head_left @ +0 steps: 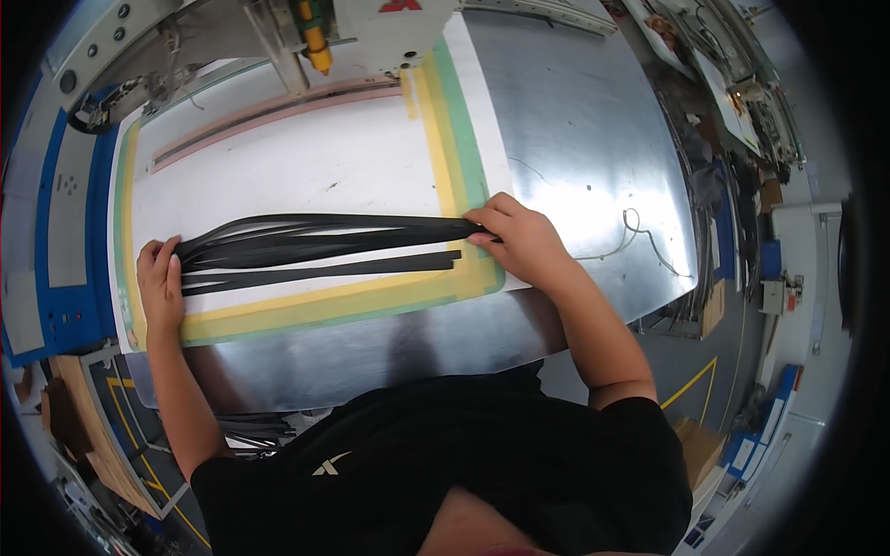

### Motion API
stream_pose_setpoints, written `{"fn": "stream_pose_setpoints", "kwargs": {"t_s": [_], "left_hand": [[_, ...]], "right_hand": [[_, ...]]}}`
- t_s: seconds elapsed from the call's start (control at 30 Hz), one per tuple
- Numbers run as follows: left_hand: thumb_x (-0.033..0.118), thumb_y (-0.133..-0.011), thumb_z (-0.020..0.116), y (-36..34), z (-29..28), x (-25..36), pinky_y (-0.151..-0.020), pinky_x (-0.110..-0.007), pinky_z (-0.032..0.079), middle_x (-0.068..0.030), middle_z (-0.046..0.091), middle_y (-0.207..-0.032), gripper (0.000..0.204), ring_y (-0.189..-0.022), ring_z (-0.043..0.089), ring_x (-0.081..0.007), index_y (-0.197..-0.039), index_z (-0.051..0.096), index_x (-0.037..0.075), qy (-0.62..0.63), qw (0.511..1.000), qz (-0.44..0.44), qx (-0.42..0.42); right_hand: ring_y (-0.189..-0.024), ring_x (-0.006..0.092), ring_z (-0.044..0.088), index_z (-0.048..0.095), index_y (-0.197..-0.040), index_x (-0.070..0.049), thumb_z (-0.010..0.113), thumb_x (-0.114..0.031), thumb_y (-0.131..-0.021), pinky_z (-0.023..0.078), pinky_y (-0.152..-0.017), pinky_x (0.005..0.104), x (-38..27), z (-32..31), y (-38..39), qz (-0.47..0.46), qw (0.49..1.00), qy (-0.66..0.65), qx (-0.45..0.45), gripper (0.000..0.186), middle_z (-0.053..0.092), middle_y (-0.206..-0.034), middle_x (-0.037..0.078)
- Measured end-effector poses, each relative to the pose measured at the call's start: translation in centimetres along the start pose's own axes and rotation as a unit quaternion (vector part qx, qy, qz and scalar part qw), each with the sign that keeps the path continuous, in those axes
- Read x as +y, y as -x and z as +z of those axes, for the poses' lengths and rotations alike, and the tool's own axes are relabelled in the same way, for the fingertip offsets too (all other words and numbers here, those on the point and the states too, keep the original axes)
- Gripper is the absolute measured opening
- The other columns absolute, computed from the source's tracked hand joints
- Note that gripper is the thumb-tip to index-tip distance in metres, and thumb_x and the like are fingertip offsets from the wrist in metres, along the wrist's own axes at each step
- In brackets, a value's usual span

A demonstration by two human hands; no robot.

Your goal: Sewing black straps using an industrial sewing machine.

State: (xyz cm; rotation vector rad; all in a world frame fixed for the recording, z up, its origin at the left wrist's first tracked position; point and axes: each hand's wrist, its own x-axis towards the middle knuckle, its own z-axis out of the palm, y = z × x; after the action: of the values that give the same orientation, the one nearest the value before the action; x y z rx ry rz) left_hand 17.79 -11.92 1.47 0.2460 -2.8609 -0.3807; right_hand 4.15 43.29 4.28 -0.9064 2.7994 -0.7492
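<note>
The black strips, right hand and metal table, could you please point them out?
Black strips (297,247): head view, bundle's middle.
Right hand (521,238): head view, back of the hand.
Metal table (584,120): head view, bare top.

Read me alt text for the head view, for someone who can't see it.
A person's left hand and right hand hold opposite ends of a bundle of black strips over a white sheet edged with yellow and green tape on a metal table; machinery overhangs the far side.
</note>
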Motion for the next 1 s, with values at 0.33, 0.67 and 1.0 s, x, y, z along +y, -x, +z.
{"fn": "stream_pose_setpoints", "kwargs": {"t_s": [0.33,0.67,1.0], "left_hand": [[0.022,-0.096,0.066,-0.5,-2.6,5.8,-0.119,-0.051,0.035,-0.0185,0.050,-0.155,0.050,-0.139,0.048,-0.0417,-0.143,0.061,0.007,-0.049,0.997,0.060,0.015],[0.053,-0.077,0.085,-3.6,4.5,25.0,-0.124,-0.055,0.030,-0.0239,0.046,-0.156,0.106,-0.147,0.042,-0.0420,-0.158,0.041,0.003,0.029,0.939,0.280,-0.199],[0.048,-0.084,0.080,-2.2,6.0,26.2,-0.117,-0.054,0.036,-0.0218,0.052,-0.148,0.089,-0.139,0.048,-0.0401,-0.153,0.047,0.001,0.022,0.942,0.304,-0.138]], "right_hand": [[-0.107,0.0212,0.066,0.069,-0.121,0.003,0.053,-0.029,-0.111,0.052,-0.095,0.0367,0.0,-1.6,2.5,0.253,0.860,-0.419,0.140,0.037,0.070,-0.123,0.014],[-0.141,0.0200,0.049,0.056,-0.146,0.003,0.044,-0.034,-0.116,0.036,-0.119,0.0322,-5.3,5.0,3.0,0.247,0.785,-0.533,0.196,0.050,0.055,-0.153,0.014],[-0.130,0.0125,0.050,0.050,-0.152,0.002,0.044,-0.038,-0.115,0.037,-0.115,0.0293,-6.1,4.6,0.9,0.254,0.701,-0.637,0.193,0.055,0.058,-0.147,0.009]]}}
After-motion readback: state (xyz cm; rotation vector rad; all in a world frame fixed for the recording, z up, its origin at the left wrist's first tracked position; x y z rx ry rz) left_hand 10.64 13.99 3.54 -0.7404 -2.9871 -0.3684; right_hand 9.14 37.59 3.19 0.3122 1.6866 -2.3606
